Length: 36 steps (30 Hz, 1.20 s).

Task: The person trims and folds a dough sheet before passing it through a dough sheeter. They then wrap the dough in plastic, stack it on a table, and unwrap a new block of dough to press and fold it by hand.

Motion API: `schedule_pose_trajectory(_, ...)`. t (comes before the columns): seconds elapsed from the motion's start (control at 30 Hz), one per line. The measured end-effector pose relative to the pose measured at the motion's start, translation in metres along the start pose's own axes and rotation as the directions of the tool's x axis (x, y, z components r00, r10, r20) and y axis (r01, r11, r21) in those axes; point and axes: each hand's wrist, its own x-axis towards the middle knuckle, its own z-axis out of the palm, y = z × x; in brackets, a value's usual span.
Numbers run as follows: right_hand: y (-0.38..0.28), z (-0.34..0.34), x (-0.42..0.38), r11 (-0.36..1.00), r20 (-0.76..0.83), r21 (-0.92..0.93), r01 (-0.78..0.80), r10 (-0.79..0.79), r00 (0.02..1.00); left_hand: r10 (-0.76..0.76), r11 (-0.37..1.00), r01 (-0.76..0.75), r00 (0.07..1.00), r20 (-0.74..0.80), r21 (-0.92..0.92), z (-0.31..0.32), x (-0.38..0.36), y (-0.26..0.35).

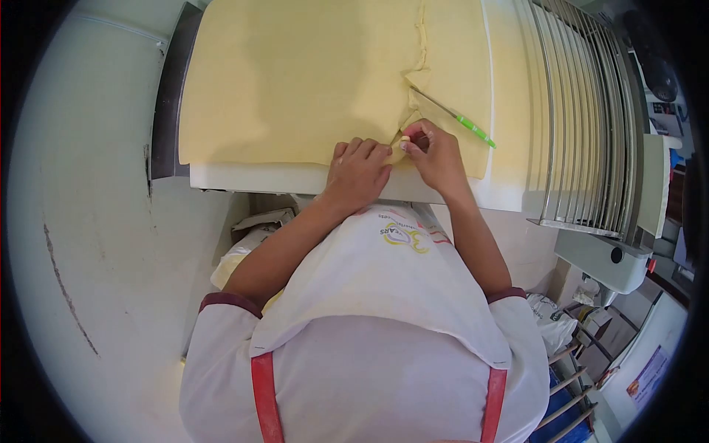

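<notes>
Here in the head view, the right fingers (419,128) are closed in a pinch, thumb against forefinger, on a small bit of the dough fold (397,153), right at the near side of the pale yellow dough sheet (295,88). Over to their left, the left fingers (362,149) lie bent over the sheet's near edge, tips pointing at that same fold; whether they grip any of it, I can't tell. The sheet itself spreads out under both sets of fingers, running far ahead of them and well off to the left. Straight on beyond the pinch, a raised, crumpled seam (421,37) runs away across the dough, with a small folded flap (418,78) along it. And just beyond the right fingers, slanting off to their right, there's a knife (467,124) lying on the sheet, blade tip up by the flap, green handle angled back toward the near right, no hand on it. The white desk (258,177) shows as a strip on the near side of the dough, left of the left fingers. Well apart to the right of the right fingers stands a rack of curved metal bars (548,111).
</notes>
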Motion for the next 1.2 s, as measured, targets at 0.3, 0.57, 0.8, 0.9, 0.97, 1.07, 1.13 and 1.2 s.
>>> schedule_pose_trajectory(0.3, 0.004, 0.016, -0.012, 0.787, -0.099, -0.534, 0.309, -0.421, 0.901, -0.053, 0.998, 0.055, 0.993, -0.101, 0.011, 0.008, -0.001, -0.01)
schedule_pose_trajectory(0.57, -0.008, 0.016, -0.019, 0.749, -0.086, -0.613, 0.249, -0.378, 0.922, -0.013, 0.999, 0.009, 0.989, -0.146, -0.032, 0.007, -0.004, -0.014)
schedule_pose_trajectory(0.8, -0.015, -0.051, 0.066, 0.763, -0.154, -0.547, 0.343, -0.495, 0.855, 0.014, 0.999, -0.02, 0.992, -0.123, -0.047, 0.007, -0.007, -0.017)
schedule_pose_trajectory(0.9, -0.003, -0.047, 0.097, 0.701, 0.036, -0.568, 0.431, -0.502, 0.864, 0.056, 0.998, -0.056, 0.998, 0.003, 0.037, 0.005, -0.01, -0.013)
schedule_pose_trajectory(0.97, 0.003, -0.05, 0.104, 0.729, 0.087, -0.542, 0.419, -0.447, 0.89, 0.118, 0.983, -0.126, 0.991, 0.068, 0.132, 0.009, -0.002, -0.001)
schedule_pose_trajectory(1.07, -0.006, -0.056, 0.105, 0.77, 0.126, -0.53, 0.355, -0.342, 0.931, 0.062, 0.969, -0.104, 0.981, 0.184, 0.226, 0.014, 0.003, 0.008)
schedule_pose_trajectory(1.13, 0.0, -0.059, 0.111, 0.82, 0.135, -0.49, 0.297, -0.265, 0.955, 0.026, 0.965, -0.082, 0.976, 0.217, 0.249, 0.015, 0.003, 0.009)
schedule_pose_trajectory(1.2, 0.004, -0.06, 0.109, 0.902, 0.043, -0.353, 0.248, -0.249, 0.967, 0.032, 0.968, -0.077, 0.981, 0.191, 0.237, 0.016, 0.005, 0.008)
